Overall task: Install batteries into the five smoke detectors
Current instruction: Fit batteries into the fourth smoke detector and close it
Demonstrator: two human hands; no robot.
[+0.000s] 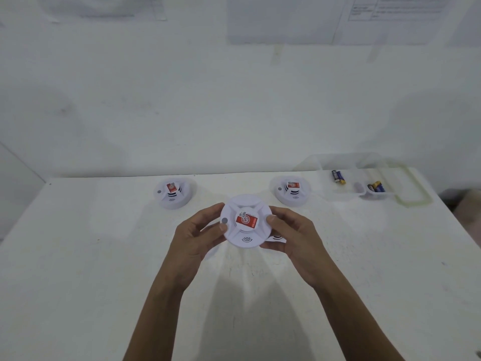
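**A:** How is the work held?

**B:** The held detector (246, 221) is gripped at its rim from both sides. The left hand (200, 235) is curled round the left edge and the right hand (289, 235) round the right edge, with a thumb laid on the face. It is kept lifted above the counter (104, 256), with the red label (246, 219) turned upward.

**A:** And further out?

**B:** A sliver of another white unit (277, 238) is glimpsed just under the right fingers, but no more of it can be told. On the far part of the counter a left detector (173, 192) and a right detector (292, 190) are laid, well apart. At the far right a clear tray (338, 198) is set, with batteries (338, 176) inside in two small groups.

**A:** What could go wrong from here?

**B:** No battery bay is seen, so the housing probably has to be turned over or twisted open. With only the smooth rim gripped, it could slip and be dropped onto the unit below. The batteries lie well away from the hands, so one hand must be freed and the grip weakened. All the units look alike, so a filled one could be mistaken for an empty one. Polarity could also be reversed if the cells are pushed in hastily.
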